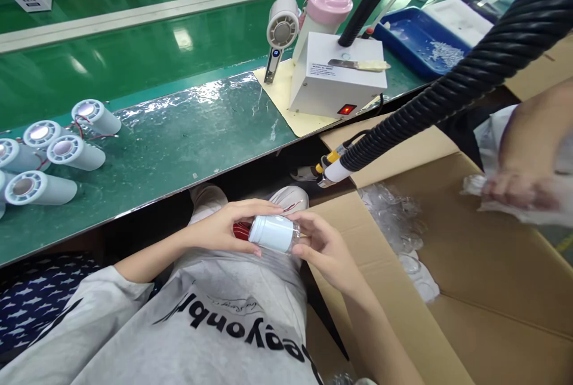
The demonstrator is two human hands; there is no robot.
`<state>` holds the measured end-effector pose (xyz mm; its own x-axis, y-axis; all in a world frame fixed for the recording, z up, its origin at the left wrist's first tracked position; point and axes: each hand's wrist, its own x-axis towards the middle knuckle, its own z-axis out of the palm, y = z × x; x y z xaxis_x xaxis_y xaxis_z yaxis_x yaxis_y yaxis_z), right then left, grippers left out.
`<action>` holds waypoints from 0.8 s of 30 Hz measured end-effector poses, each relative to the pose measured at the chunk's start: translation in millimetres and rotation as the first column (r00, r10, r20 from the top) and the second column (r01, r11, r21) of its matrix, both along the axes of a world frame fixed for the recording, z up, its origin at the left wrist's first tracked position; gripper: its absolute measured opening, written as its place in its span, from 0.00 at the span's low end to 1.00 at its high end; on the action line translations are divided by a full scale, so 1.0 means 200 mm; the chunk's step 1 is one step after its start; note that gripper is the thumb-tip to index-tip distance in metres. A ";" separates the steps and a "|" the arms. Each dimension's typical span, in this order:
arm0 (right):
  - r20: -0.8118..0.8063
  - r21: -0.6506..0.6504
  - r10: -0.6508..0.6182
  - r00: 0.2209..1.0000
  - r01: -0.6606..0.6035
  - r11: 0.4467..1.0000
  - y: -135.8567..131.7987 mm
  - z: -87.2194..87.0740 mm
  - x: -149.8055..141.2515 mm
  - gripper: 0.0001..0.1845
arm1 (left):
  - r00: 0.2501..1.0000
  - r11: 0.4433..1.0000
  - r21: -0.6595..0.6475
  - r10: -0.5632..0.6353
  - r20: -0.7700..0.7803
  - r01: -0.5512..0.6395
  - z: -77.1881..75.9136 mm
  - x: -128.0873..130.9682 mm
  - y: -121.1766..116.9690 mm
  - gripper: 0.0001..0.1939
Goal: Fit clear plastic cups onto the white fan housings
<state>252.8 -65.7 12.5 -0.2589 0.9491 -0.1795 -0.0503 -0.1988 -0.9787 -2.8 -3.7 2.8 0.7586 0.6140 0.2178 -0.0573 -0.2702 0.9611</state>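
Note:
Over my lap I hold a white cylinder [273, 233] with thin red wires trailing from it. My left hand [224, 227] is closed round its left end, where something red shows under the fingers. Its right end, which looks clear, is pinched in the fingertips of my right hand [324, 248]. Several more white cylinders [74, 153] with round grilled ends and red wires lie on the green bench at the left.
A white control box [335, 77] with a lit red switch stands on the bench, a pink-lidded bottle [326, 6] and a small white fan device [282, 27] behind it. A black ribbed hose [452, 86] crosses overhead. Open cardboard box [470, 265] holds clear parts. Another person's hand [519, 185] grips plastic wrapping.

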 end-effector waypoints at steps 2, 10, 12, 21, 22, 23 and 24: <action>-0.038 -0.026 0.008 0.999 -0.009 1.000 0.01 0.00 -0.01 0.25 | 1.000 1.000 0.003 0.000 0.004 0.000 0.00 0.00 0.00 0.40; -0.134 -0.155 0.032 0.990 -0.052 0.986 0.03 -0.01 -0.05 0.29 | 1.000 1.000 0.014 -0.016 -0.012 0.016 0.02 0.00 0.00 0.39; -0.148 -0.162 0.038 0.988 -0.062 0.985 0.03 -0.01 -0.06 0.30 | 1.000 1.000 0.025 -0.015 -0.007 0.016 0.01 0.00 0.00 0.39; -0.096 -0.009 -0.009 0.995 0.008 1.000 -0.02 0.02 -0.05 0.24 | 1.000 0.997 0.076 -0.020 -0.007 0.020 0.04 -0.01 -0.02 0.44; -0.092 -0.010 -0.009 0.996 0.008 1.000 -0.02 0.02 -0.05 0.24 | 1.000 0.997 0.078 -0.023 -0.009 0.023 0.04 -0.01 -0.02 0.44; -0.092 -0.016 -0.010 0.996 0.009 1.000 -0.02 0.03 -0.05 0.24 | 1.000 0.997 0.078 -0.024 -0.013 0.025 0.04 -0.01 -0.02 0.44; -0.097 -0.027 -0.010 0.995 0.008 1.000 -0.01 0.04 -0.05 0.24 | 1.000 0.996 0.081 -0.023 -0.015 0.024 0.04 -0.01 -0.02 0.45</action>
<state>242.6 -68.7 20.2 -0.2679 0.9466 -0.1791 -0.1467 -0.2238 -0.9635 -5.3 -8.0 10.6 0.7762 0.5766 0.2552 -0.0513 -0.3457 0.9369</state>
